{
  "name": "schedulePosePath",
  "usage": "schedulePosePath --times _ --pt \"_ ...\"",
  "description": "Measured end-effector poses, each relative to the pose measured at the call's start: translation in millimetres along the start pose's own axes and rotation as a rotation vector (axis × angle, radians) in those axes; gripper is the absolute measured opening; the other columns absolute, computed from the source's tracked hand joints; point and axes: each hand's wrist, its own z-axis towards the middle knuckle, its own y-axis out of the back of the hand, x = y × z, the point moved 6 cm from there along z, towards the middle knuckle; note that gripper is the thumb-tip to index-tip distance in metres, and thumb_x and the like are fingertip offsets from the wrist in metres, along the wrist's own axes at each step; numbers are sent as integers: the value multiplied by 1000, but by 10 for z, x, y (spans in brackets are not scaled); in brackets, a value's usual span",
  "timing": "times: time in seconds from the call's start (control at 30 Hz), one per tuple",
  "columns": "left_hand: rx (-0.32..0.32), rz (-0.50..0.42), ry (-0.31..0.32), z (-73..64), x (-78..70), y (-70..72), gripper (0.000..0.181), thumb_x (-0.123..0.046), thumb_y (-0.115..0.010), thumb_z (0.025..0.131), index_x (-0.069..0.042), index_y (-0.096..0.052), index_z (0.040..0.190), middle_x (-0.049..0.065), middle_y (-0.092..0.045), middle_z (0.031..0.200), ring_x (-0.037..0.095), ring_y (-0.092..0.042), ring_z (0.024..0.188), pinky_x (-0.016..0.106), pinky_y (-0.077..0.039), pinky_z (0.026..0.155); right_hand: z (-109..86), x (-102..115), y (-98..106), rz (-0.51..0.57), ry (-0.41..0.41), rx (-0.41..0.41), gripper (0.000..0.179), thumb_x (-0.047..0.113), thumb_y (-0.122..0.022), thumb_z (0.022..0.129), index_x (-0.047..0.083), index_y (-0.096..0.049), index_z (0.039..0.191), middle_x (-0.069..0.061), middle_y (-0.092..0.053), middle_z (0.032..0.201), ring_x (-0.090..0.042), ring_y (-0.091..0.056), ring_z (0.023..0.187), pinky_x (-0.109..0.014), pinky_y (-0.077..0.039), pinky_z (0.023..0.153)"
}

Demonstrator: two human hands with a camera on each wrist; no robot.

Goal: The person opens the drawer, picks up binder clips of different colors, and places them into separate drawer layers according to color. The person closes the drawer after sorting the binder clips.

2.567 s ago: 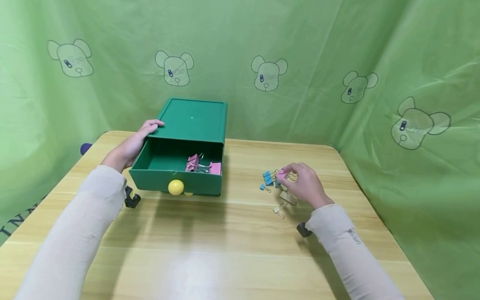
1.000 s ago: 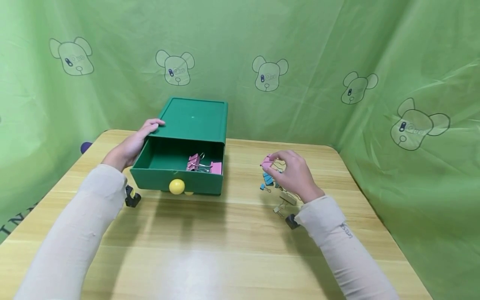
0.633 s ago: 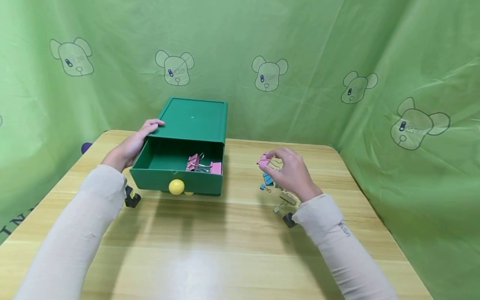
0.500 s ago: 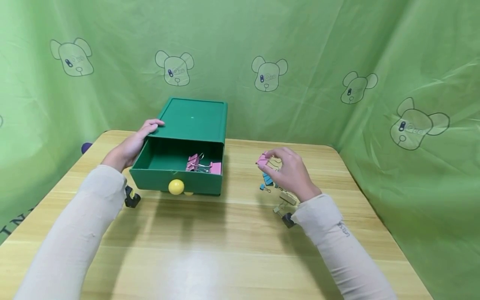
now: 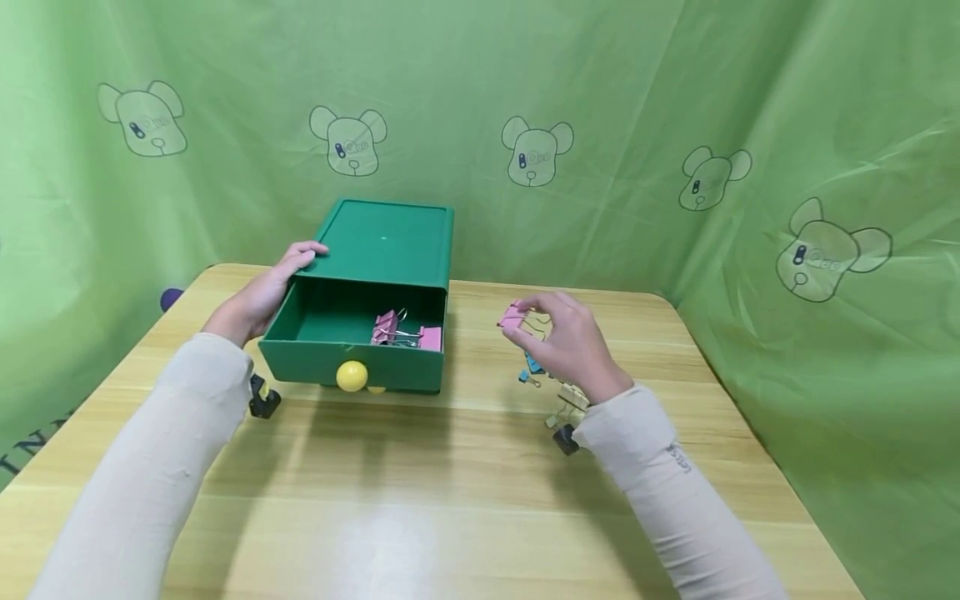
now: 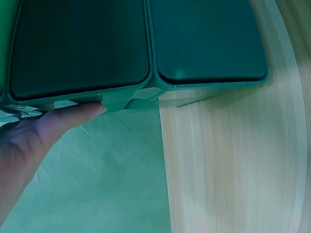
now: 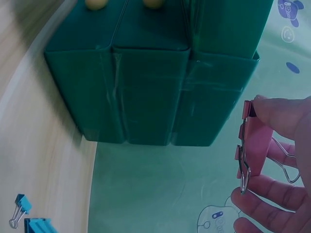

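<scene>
My left hand [image 5: 262,292] lies against the left side of the green drawer cabinet [image 5: 382,237], its fingertips over the top edge. In the left wrist view one straight finger [image 6: 73,116] runs along the cabinet's side. The top drawer [image 5: 315,364] is pulled out, with a pink binder clip [image 5: 385,327] and another pink clip [image 5: 430,337] at its right. Above the table, right of the cabinet, my right hand [image 5: 566,337] pinches a pink binder clip [image 7: 257,143] between thumb and fingers, its wire handles pointing toward the palm.
Below my right hand lie a blue binder clip [image 5: 533,363], a small blue one [image 5: 525,377] and cream clips [image 5: 572,397], partly hidden by the wrist. A yellow knob [image 5: 352,376] sticks out from the drawer front. Green curtain [image 5: 600,100] hangs behind the table [image 5: 465,500].
My right hand has lifted the pink binder clip off the pile and carried it left toward the cabinet. The left hand and the drawer have stayed in place.
</scene>
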Motion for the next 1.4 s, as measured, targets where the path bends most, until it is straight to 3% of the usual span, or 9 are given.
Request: schedulePosePath --times 0.6,1.4 --pt "3 -12 -6 -12 -13 4 34 -53 -27 102 -41 -31 134 10 7 156 47 -16 131 57 -31 97 93 286 -40 14 44 17 34 33 -75 85 8 -68 107 -5 -66 108 -24 -58 99 -41 -48 84" --pt "8 -1 -11 -5 6 5 36 -53 -27 102 -39 -29 136 9 8 156 47 -14 132 60 -28 99 218 648 -95 73 168 -38 31 27 -79 82 7 -69 103 -5 -67 104 -21 -59 97 -36 -48 82"
